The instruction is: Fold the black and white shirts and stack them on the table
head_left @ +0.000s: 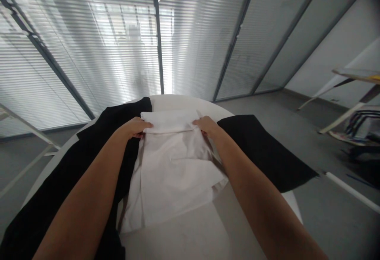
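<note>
A white garment point(178, 176) lies spread on a round white table point(202, 234), its far end turned over into a flat fold. My left hand point(136, 128) pinches the left end of that fold, thumb on top and fingers beneath. At the right end, my right hand point(207, 126) grips the cloth the same way. Wrinkles run across the middle of the garment, and its near edge slants up to the right. What kind of garment it is I cannot tell.
Black cloth point(59, 173) covers the table's left side, partly under my left arm. Another black cloth piece point(263, 151) hangs over the right edge. Glass partitions with blinds point(190, 34) stand behind. A wooden-topped table point(356, 75) is at far right, with striped fabric point(363, 123) below.
</note>
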Action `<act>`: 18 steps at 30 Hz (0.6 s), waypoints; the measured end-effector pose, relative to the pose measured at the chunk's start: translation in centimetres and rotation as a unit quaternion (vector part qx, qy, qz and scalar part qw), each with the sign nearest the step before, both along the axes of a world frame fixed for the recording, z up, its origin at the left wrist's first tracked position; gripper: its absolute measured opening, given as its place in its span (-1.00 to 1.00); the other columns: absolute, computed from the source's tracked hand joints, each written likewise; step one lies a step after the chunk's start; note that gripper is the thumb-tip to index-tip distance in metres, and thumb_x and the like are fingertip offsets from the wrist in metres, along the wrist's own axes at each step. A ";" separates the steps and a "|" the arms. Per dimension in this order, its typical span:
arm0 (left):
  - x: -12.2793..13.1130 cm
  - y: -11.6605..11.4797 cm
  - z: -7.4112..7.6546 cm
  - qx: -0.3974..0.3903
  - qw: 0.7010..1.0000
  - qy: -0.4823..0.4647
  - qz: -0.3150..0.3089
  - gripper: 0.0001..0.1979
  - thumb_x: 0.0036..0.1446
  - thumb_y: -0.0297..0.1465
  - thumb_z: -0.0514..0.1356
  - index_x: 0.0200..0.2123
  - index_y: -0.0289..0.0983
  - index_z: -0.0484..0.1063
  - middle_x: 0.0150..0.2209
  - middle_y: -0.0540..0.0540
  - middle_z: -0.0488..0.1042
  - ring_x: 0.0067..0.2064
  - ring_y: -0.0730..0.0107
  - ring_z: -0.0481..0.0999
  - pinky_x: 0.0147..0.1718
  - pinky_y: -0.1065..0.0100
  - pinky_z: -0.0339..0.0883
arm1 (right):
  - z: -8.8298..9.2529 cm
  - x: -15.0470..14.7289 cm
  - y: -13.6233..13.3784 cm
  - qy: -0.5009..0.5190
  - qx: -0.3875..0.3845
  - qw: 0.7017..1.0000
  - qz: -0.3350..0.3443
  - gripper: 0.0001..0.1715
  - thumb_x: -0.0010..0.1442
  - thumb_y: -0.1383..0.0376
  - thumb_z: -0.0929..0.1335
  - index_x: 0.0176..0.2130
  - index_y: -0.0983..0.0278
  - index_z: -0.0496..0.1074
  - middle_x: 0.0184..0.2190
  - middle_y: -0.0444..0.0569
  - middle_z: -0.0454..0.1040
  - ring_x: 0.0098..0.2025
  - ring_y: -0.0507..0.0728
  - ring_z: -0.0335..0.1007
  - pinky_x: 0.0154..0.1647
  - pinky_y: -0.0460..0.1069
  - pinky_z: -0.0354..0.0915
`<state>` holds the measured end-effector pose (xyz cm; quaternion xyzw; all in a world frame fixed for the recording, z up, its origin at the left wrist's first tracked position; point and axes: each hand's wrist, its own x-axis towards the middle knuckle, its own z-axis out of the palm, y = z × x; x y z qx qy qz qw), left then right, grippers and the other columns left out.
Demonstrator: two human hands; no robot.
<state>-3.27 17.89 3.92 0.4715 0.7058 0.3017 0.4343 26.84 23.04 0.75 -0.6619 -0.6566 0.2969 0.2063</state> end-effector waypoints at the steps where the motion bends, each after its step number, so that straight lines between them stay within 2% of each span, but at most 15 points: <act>1: 0.0 0.1 -0.1 0.018 1.000 -0.016 -0.006 -0.60 -0.27 -0.26 0.41 -0.32 -0.30 0.47 -0.42 -0.07 0.48 -0.43 0.32 0.47 -0.50 0.31 0.38 | 0.0 -0.1 -0.1 0.007 0.003 1.000 -0.005 -0.66 0.15 0.19 0.32 -0.14 0.34 0.50 -0.33 0.08 0.55 -0.35 0.14 0.49 -0.38 -0.05 0.33; 5: 0.0 0.9 -1.4 0.154 0.987 -0.025 -0.023 -0.53 -0.12 -0.19 0.33 -0.12 -0.26 0.42 -0.18 -0.11 0.52 -0.25 0.31 0.51 -0.36 0.35 0.40 | -0.4 -0.8 -0.3 0.087 0.093 0.992 -0.014 -0.63 0.16 0.31 0.30 -0.03 0.34 0.44 -0.12 0.04 0.54 -0.15 0.09 0.47 -0.17 -0.08 0.33; 8: -0.4 1.8 -2.8 0.240 0.969 0.062 -0.003 -0.57 0.00 -0.17 0.24 -0.11 -0.31 0.40 -0.13 -0.18 0.52 -0.13 0.22 0.51 -0.18 0.30 0.38 | -0.9 -1.4 -0.1 0.160 0.105 0.981 -0.031 -0.52 0.20 0.36 0.24 0.11 0.32 0.32 -0.04 0.04 0.51 -0.14 0.06 0.47 -0.15 -0.07 0.35; 11: -0.6 1.9 -2.8 0.199 0.957 0.208 0.024 -0.49 0.03 -0.16 0.23 -0.03 -0.37 0.35 -0.04 -0.34 0.48 0.02 0.03 0.46 -0.02 0.17 0.30 | -0.5 -1.5 0.0 0.127 0.072 0.988 -0.050 -0.37 0.18 0.39 0.24 0.24 0.29 0.15 0.00 0.08 0.48 -0.15 0.08 0.49 -0.16 -0.04 0.37; 14: -0.1 1.2 -1.3 0.159 0.926 0.341 0.042 -0.35 0.01 -0.12 0.24 0.06 -0.44 0.26 0.06 -0.51 0.38 0.15 -0.23 0.33 0.08 -0.02 0.16 | 0.9 -1.2 -0.6 -0.039 0.071 0.997 -0.009 -0.35 0.15 0.31 0.30 0.21 0.39 0.20 0.01 0.19 0.45 -0.03 0.20 0.44 -0.03 0.02 0.33; 16: 0.7 0.3 -0.1 0.146 0.914 0.379 -0.022 -0.45 0.06 -0.09 0.18 -0.03 -0.41 0.34 -0.01 -0.47 0.44 0.09 -0.22 0.38 0.05 0.01 0.19 | 1.9 -1.0 -1.7 -0.110 0.071 0.991 0.030 -0.37 0.15 0.25 0.32 0.17 0.42 0.26 0.02 0.25 0.44 0.06 0.27 0.37 0.06 0.05 0.27; 18: 1.7 -0.8 0.8 0.135 0.909 0.371 -0.133 -0.55 0.11 -0.07 0.11 -0.17 -0.33 0.43 -0.15 -0.33 0.53 -0.07 -0.04 0.50 -0.08 0.16 0.28 | 2.6 -0.9 -3.4 -0.137 0.065 0.986 0.064 -0.40 0.16 0.23 0.33 0.15 0.40 0.29 0.05 0.27 0.43 0.11 0.30 0.33 0.10 0.07 0.22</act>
